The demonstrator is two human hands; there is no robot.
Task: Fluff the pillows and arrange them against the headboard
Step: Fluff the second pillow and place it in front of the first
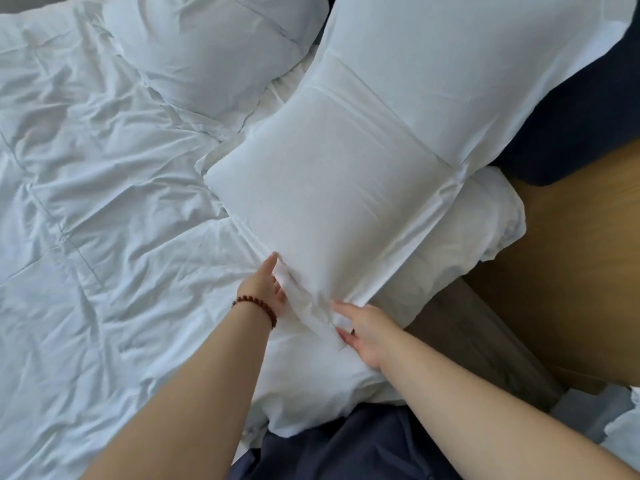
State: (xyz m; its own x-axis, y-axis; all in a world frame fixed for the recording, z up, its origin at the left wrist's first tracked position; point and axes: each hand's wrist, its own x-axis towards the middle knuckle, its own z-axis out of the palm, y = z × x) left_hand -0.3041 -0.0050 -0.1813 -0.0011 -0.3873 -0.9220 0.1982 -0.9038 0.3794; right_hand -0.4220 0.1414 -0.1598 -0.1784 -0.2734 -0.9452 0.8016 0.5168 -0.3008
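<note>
A long white pillow [332, 188] lies in the middle of the bed, its near end toward me. My left hand [265, 284], with a red bead bracelet at the wrist, presses flat against the pillow's near left corner, fingers apart. My right hand [363, 332] pinches the loose flap of the pillowcase at the near right corner. A second white pillow [467, 67] leans against the dark blue headboard [571, 133] at the upper right. A third white pillow [207, 53] lies at the top centre of the bed.
A crumpled white duvet [86, 202] covers the left of the bed. A wooden bedside surface [571, 271] runs along the right. Dark blue fabric [329, 452] shows at the bottom between my arms.
</note>
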